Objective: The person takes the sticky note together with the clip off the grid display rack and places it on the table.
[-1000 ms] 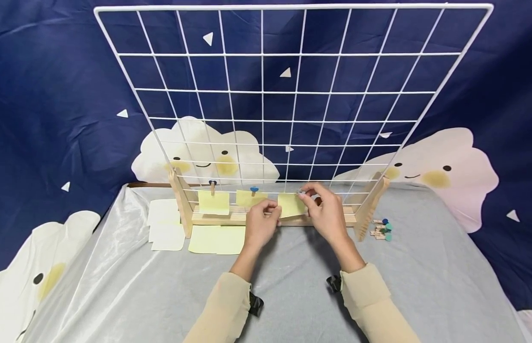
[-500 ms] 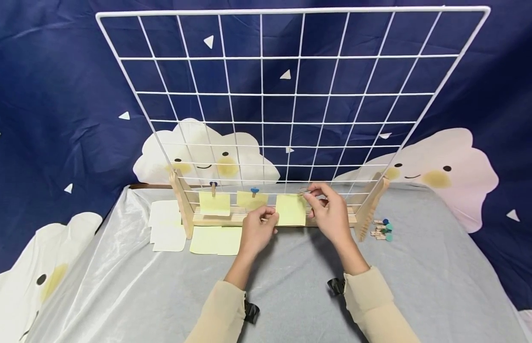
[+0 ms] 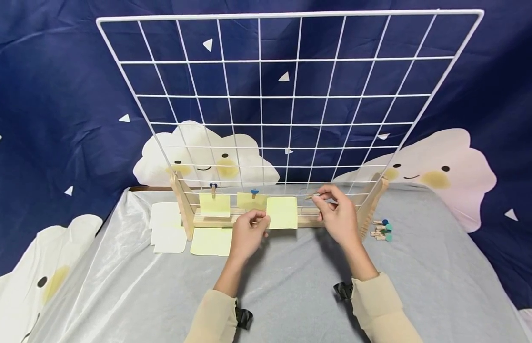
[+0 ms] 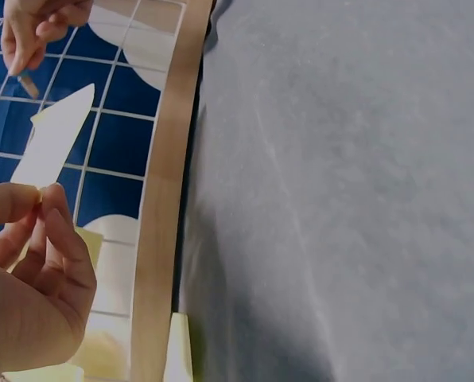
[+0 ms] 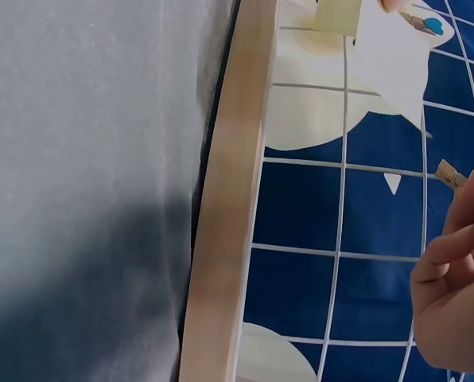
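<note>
Between thumb and fingertips my left hand (image 3: 248, 232) pinches the left edge of a yellow sticky note (image 3: 282, 213), held up in front of the lower grid. My right hand (image 3: 337, 215) pinches a small wooden clothespin (image 3: 309, 196), apart from the note and to its right; its tip pokes out past the fingers in the right wrist view (image 5: 450, 173). On the white wire grid (image 3: 260, 96), one sticky note (image 3: 215, 205) hangs at the left under a dark blue-topped clothespin (image 3: 213, 189). Beside it another note (image 3: 248, 200) hangs under a blue-topped clothespin (image 3: 254, 193), partly behind my left hand.
A wooden stand (image 3: 183, 205) carries the grid at both ends. Yellow notes (image 3: 205, 241) and paler notes (image 3: 168, 238) lie on the grey cloth (image 3: 133, 286) at the left. Several clothespins with blue and green tops (image 3: 382, 231) lie right of the stand.
My left hand has drawn the sticky note left and down, away from the clothespin. My right hand has shifted slightly right with the clothespin still pinched.
</note>
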The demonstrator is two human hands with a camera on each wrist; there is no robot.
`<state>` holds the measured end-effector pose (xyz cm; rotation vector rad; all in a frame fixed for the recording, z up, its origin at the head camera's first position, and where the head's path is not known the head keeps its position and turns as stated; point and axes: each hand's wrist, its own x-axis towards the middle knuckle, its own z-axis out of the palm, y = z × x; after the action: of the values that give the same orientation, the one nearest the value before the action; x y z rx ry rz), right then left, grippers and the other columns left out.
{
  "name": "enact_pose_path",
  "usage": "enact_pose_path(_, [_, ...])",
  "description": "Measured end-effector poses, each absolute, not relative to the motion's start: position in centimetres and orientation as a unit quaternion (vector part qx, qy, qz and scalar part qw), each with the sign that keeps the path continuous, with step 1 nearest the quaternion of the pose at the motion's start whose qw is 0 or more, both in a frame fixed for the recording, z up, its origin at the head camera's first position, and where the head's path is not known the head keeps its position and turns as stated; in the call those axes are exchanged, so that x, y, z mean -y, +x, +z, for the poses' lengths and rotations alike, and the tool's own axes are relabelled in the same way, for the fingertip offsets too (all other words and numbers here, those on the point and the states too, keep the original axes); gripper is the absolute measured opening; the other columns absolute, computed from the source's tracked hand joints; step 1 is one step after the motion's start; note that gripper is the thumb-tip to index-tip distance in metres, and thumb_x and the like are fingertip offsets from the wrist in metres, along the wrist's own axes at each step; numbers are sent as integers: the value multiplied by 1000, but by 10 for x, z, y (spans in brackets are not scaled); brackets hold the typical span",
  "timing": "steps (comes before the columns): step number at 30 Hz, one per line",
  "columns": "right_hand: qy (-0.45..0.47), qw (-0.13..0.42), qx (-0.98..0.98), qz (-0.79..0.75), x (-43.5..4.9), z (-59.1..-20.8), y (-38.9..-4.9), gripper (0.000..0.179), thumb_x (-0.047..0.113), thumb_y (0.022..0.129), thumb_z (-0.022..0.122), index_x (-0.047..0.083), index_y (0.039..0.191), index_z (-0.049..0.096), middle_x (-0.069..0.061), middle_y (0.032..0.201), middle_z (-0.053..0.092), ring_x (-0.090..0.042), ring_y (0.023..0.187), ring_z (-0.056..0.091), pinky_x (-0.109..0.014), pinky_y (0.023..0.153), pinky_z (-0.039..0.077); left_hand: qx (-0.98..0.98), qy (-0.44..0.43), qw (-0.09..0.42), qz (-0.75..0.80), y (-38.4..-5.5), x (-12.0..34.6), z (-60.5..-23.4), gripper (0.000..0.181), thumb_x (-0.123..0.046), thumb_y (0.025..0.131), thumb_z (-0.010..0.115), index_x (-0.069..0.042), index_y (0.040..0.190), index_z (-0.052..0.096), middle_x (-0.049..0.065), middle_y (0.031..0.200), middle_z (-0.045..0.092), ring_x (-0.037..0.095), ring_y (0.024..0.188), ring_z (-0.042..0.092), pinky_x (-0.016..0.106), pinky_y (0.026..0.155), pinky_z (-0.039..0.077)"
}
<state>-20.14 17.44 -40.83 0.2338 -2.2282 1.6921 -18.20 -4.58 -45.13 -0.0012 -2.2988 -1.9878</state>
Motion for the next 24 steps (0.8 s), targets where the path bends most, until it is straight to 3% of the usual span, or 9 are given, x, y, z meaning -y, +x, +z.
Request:
enact_pose_path(10, [75, 172, 764, 617, -184, -409, -198, 17, -2, 95, 68, -7, 110, 62, -18, 90, 58, -6, 45, 54, -17, 43, 43, 744, 14, 57, -666, -174, 61, -453, 11, -5, 94, 69, 4, 99, 72, 8, 81, 68, 22, 60, 66, 25, 52, 52])
enact_pose_path(19, [50, 160, 772, 613, -190, -407, -193, 21, 3, 96, 68, -6, 114, 62, -15, 95, 59, -7, 46, 54, -20, 46, 46, 741, 25, 63, -668, -171, 68, -453, 9, -4, 94, 69, 4, 98, 72, 9, 81, 69, 21, 60, 65, 43, 63, 60])
enact_pose_path(24, [40, 166, 771, 614, -195, -406, -191, 20, 3, 96, 69, -6, 113, 62, -10, 91, 61, -10, 46, 55, -21, 46, 47, 741, 40, 55, -668, -167, 72, -454, 9, -6, 93, 70, 1, 99, 73, 7, 79, 68, 24, 61, 66, 29, 53, 55])
